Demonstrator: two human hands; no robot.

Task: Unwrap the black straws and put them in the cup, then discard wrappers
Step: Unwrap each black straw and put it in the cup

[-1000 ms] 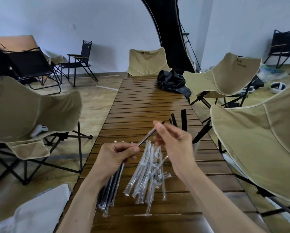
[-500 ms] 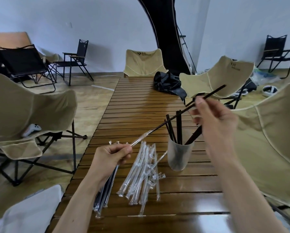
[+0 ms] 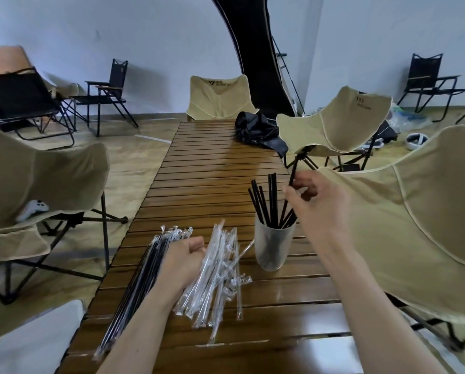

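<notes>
Straws are the job in the head view, the only one. The right hand (image 3: pixel 317 201) pinches one black straw (image 3: pixel 293 175) near its top, and the low end sits in the cup (image 3: pixel 273 245) by the right edge of the bench (image 3: pixel 212 163). To do this well, I think the hand should let go only when the straw leans on the rim with the others, so the light cup does not tip. The straws in the cup (image 3: pixel 266 203) are thin, black and shiny. The left hand (image 3: pixel 184 255) curls round the empty wrapper (image 3: pixel 242 252), beside the wrapper pile (image 3: pixel 220 276). Wrapped straws (image 3: pixel 137 292) lie by the left edge.
</notes>
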